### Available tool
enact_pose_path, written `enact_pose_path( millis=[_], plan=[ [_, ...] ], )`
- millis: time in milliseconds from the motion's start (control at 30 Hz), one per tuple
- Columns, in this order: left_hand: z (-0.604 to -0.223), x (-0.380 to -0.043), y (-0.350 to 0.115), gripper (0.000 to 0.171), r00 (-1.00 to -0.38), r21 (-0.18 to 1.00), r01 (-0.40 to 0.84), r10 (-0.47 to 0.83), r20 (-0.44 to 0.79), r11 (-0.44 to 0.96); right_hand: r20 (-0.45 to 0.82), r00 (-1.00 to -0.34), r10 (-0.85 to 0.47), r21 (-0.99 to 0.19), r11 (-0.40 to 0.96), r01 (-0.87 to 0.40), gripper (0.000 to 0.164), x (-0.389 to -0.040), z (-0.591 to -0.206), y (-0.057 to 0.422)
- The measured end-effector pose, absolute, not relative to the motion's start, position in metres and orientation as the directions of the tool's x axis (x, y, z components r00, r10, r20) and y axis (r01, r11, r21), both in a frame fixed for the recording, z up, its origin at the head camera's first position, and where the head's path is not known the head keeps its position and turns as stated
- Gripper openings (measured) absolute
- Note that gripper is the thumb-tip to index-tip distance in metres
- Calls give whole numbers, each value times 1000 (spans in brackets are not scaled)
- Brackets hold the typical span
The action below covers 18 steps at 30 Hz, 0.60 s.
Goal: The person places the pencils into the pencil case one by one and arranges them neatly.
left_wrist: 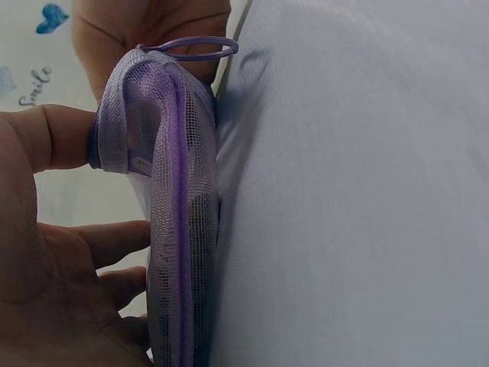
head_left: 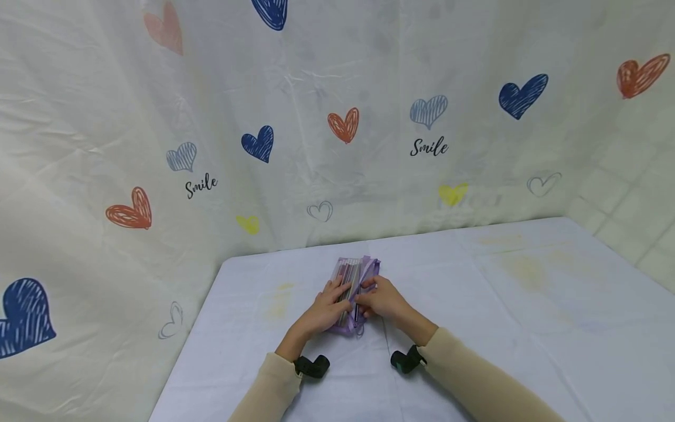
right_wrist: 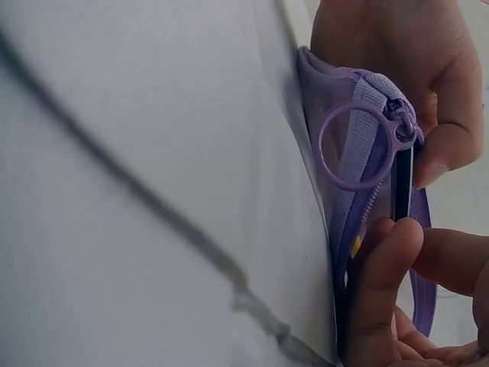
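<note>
A purple mesh zip pencil case (head_left: 372, 267) with a clear front lies on the white table, slim pens or pencils visible inside. My left hand (head_left: 324, 308) rests on its left side with fingers spread. In the left wrist view, that thumb presses the zip edge of the case (left_wrist: 182, 229). My right hand (head_left: 385, 300) is at the case's right side. Its thumb and index finger pinch a slim dark pen (right_wrist: 403, 187) at the open zip, as the right wrist view shows. A purple ring pull (right_wrist: 322, 145) hangs from the zip end. The pen's far end is hidden.
A white cloth covers the table (head_left: 474, 328), with a crease line and faint yellowish stains. Behind it hangs a pale curtain (head_left: 295, 82) printed with hearts and the word Smile. Dark wrist cameras (head_left: 313, 367) sit below both hands.
</note>
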<state>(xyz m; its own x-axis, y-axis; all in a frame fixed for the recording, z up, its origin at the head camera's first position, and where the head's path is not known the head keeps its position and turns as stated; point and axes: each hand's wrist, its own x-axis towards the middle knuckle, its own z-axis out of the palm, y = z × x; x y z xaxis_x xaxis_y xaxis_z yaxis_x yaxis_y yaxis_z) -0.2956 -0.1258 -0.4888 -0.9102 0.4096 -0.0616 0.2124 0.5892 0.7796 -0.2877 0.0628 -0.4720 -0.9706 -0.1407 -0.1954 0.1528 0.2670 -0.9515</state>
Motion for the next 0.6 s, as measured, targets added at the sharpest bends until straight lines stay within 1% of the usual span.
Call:
enact_pose_path(
  millis=[200,367,600],
  plan=[
    [-482,-290,-125,71,-905,783,222,422,-57,582,-210,-963,-168,-965,192,177,36,-289,-475,63],
    [-482,-290,-126,71,-908,773,217,413,-64,596,-208,-941,-266,-976,124,181,36,-290,-476,71],
    [-481,-289,-125,70,-907,773,216,415,-66,596,-229,-901,-368,-973,82,214,39,-293,-475,82]
  ],
)
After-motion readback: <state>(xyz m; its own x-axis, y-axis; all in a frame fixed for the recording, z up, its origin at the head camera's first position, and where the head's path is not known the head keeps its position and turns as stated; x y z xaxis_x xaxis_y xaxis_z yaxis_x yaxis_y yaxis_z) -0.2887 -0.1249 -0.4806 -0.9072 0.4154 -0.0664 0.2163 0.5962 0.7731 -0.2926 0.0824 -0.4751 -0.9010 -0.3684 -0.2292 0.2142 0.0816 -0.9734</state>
